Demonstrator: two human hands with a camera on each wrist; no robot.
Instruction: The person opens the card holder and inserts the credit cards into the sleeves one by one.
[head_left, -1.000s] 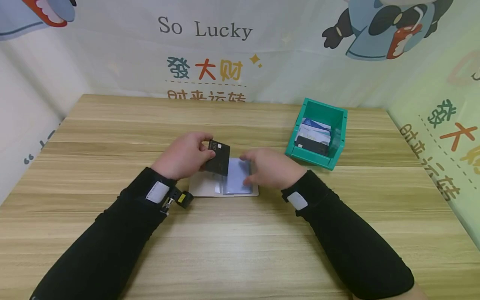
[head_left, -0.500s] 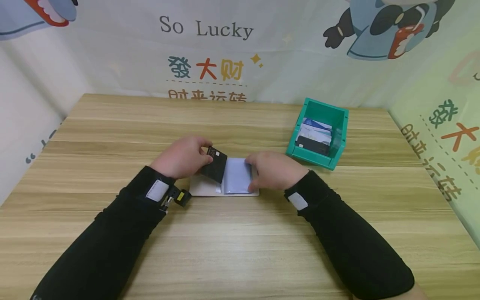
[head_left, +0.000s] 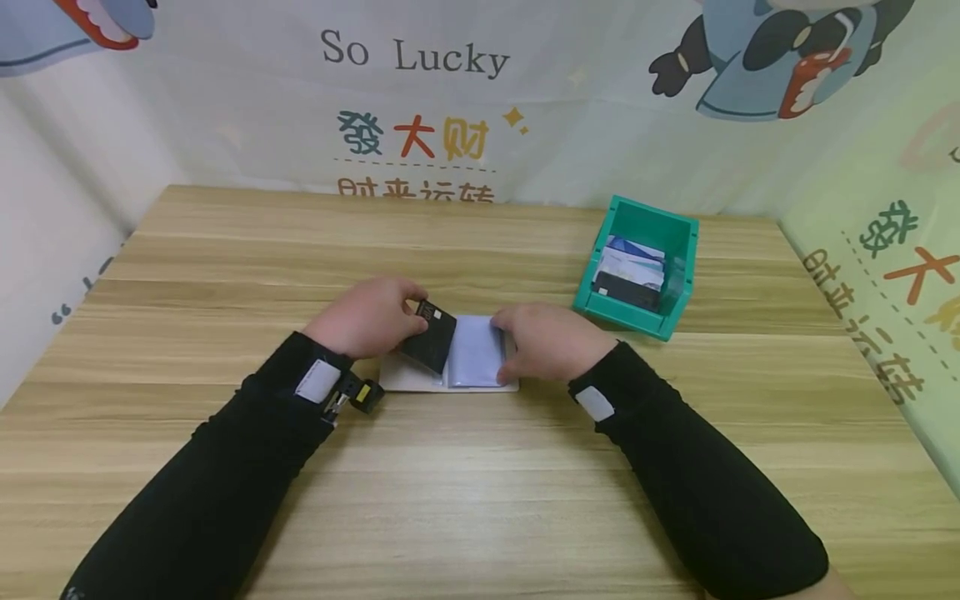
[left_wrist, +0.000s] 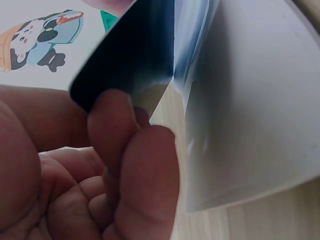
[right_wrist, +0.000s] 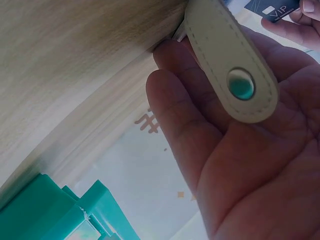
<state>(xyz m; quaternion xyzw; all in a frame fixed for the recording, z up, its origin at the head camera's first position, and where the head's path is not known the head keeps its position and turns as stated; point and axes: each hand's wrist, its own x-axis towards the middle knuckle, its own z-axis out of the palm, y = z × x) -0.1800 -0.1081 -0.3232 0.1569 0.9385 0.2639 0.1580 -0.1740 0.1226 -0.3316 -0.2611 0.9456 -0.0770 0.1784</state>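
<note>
My left hand (head_left: pixel 367 317) pinches a black card (head_left: pixel 437 340) by its upper left corner, fingers and thumb on opposite faces. The card is tilted, its lower edge at the clear sleeves of a pale card holder (head_left: pixel 405 377) lying spread on the table. In the right wrist view the card (right_wrist: pixel 274 10) shows "VIP" and a light chip. My right hand (head_left: pixel 555 340) grips the holder's right edge, thumb near the lower corner. The holder's strap (right_wrist: pixel 220 55), with a metal snap, lies across that palm. In the left wrist view the dark card (left_wrist: pixel 135 50) stands beside the sleeves (left_wrist: pixel 192 40).
A green bin (head_left: pixel 624 315) with several cards (head_left: pixel 628 271) inside stands at the back right, just beyond my right hand. The wooden table (head_left: pixel 480 492) meets a printed cloth backdrop (head_left: pixel 570 150) at its far edge.
My left hand has lowered the black card from above the holder to the sleeves, slightly toward me. My right hand has shifted a little to the right, along the holder's edge.
</note>
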